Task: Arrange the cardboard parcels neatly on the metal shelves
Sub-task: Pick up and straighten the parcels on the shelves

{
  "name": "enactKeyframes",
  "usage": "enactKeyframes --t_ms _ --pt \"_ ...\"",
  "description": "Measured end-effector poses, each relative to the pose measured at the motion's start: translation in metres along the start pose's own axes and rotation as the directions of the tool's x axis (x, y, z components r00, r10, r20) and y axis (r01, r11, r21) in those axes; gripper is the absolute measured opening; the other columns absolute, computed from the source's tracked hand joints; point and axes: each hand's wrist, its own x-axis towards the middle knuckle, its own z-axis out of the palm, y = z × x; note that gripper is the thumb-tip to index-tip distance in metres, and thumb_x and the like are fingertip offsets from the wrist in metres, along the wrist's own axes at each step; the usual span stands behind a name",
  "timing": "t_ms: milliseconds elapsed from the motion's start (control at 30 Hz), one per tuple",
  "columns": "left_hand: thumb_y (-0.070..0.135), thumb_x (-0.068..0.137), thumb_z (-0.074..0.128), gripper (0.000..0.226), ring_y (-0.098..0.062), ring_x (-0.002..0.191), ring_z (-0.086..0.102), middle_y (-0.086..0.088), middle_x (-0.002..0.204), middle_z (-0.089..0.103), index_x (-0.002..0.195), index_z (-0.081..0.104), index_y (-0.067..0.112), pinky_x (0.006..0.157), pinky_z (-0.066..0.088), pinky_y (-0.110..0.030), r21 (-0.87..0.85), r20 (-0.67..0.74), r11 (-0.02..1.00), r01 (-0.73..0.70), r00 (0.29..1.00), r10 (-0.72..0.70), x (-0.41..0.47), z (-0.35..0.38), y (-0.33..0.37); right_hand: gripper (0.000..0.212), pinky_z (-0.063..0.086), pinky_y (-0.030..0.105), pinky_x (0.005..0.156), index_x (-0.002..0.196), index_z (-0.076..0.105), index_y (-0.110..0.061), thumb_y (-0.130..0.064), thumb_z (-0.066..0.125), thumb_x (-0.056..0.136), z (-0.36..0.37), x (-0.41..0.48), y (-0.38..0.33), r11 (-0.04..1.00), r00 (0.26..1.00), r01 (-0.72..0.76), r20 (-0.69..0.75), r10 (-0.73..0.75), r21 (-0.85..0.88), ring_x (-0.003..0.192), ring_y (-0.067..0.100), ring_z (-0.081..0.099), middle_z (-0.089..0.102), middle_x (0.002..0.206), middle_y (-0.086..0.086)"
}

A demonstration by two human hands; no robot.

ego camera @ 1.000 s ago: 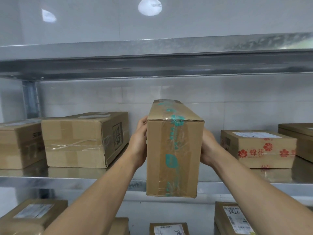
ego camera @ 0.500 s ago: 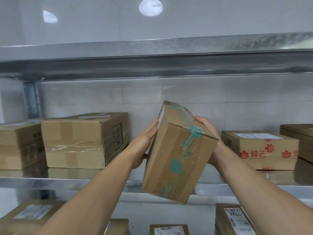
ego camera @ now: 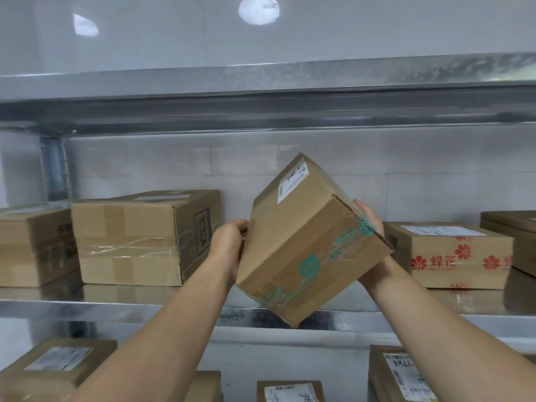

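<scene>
Sitting at the far left of the middle shelf (ego camera: 145,309) is a plain parcel (ego camera: 32,245), with a bigger taped parcel (ego camera: 130,239) just beside it. Next comes the left hand (ego camera: 229,245), its fingers curled round the left edge of the held parcel (ego camera: 310,245). That box is in the air in front of the shelf's lip. It is tilted, with its white label turned up and to the left and green-printed tape across the near end. The right hand (ego camera: 372,219) grips its right side, fingers wrapped behind the upper corner and the heel of the palm underneath. Further right, on the shelf, lies a flat red-flower parcel (ego camera: 452,256), then a brown parcel (ego camera: 513,233) cut off by the edge of view. Below this level, three labelled parcels (ego camera: 58,364) (ego camera: 290,391) (ego camera: 400,375) show from left to right.
</scene>
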Motion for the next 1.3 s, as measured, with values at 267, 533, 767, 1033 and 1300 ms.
enactKeyframes --t_ms 267,533,767,1033,1300 --pt "0.031 0.102 0.054 0.046 -0.022 0.06 0.071 -0.002 0.075 0.074 0.067 0.08 0.018 0.06 0.058 -0.032 -0.219 0.101 0.975 0.036 0.995 -0.014 -0.002 -0.003 0.004 0.079 0.046 0.019 0.037 0.033 0.054 -0.021 -0.014 0.034 0.109 -0.013 -0.011 0.008 0.992 0.998 -0.001 0.064 0.009 -0.129 0.034 0.01 0.054 0.052 0.042 -0.003" --pt "0.029 0.108 0.042 0.06 -0.015 0.046 0.069 0.0 0.057 0.071 0.062 0.079 0.018 0.034 0.047 -0.022 -0.267 0.141 0.964 -0.001 0.989 0.04 -0.02 0.007 0.014 0.019 0.059 0.037 0.061 0.111 0.067 -0.023 -0.029 0.05 0.106 -0.028 0.009 0.02 0.981 0.984 -0.159 -0.091 0.15 -0.109 0.078 0.028 0.074 0.07 0.102 0.009" --pt "0.034 0.104 0.051 0.056 -0.016 0.054 0.071 0.0 0.065 0.073 0.059 0.08 0.019 0.046 0.054 -0.024 -0.244 0.072 0.97 0.003 0.997 0.016 -0.015 -0.001 0.012 0.024 0.056 0.04 0.07 0.108 0.072 -0.018 -0.018 0.048 0.107 -0.03 0.013 0.022 0.968 0.983 -0.156 -0.126 0.133 -0.197 0.066 0.025 0.071 0.072 0.067 0.005" --pt "0.035 0.105 0.05 0.043 -0.016 0.047 0.069 -0.001 0.061 0.072 0.075 0.077 0.02 0.038 0.05 -0.023 -0.109 0.107 0.994 -0.017 0.994 0.029 -0.026 0.002 0.016 0.062 0.052 0.041 0.077 0.093 0.078 -0.02 -0.069 0.04 0.099 -0.027 0.019 0.021 0.946 0.962 -0.269 -0.003 0.273 -0.179 0.079 0.029 0.071 0.076 0.086 0.011" --pt "0.034 0.106 0.048 0.029 -0.014 0.044 0.067 0.001 0.055 0.07 0.089 0.066 0.019 0.035 0.047 -0.02 -0.058 0.031 0.998 -0.039 0.999 0.041 -0.03 0.004 0.018 0.058 0.054 0.042 0.078 0.12 0.072 -0.024 -0.069 0.043 0.098 -0.024 0.018 0.025 0.947 0.958 -0.268 0.054 0.281 -0.18 0.08 0.028 0.075 0.077 0.094 0.01"
